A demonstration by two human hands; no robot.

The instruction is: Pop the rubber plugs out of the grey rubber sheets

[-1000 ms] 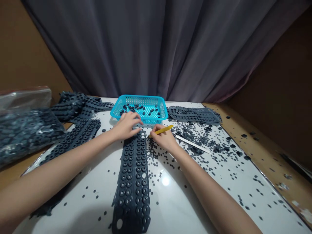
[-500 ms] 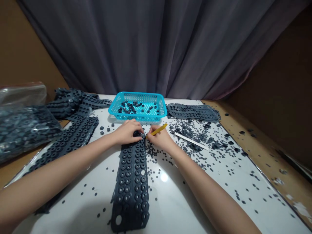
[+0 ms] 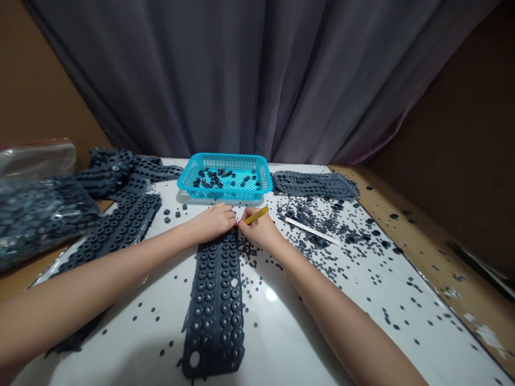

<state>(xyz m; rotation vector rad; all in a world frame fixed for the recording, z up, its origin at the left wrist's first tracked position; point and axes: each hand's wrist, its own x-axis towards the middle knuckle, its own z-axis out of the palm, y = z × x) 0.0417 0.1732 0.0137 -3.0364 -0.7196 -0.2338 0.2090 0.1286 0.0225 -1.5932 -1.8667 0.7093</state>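
A dark rubber strip (image 3: 217,300) with rows of raised rings lies lengthwise on the white table (image 3: 281,332). Across its far end rests my left hand (image 3: 217,221), fingers closed together at the strip's edge; whatever is under the fingertips is hidden. My right hand (image 3: 257,228) pinches a yellow-handled tool (image 3: 256,215) beside the strip's far right corner, its tip hidden between the two hands. Just beyond the hands stands a turquoise basket (image 3: 225,196) with small black pieces inside.
Another ringed strip (image 3: 112,230) and a clear bag of dark pieces (image 3: 44,214) lie at the left. A perforated strip (image 3: 314,184) is at the back right. Small black discs (image 3: 306,214) are scattered on the right around a white stick (image 3: 311,230).
My left fingers have closed in over the strip's far end, where a gap showed before. My right hand and the yellow tool have shifted slightly left.
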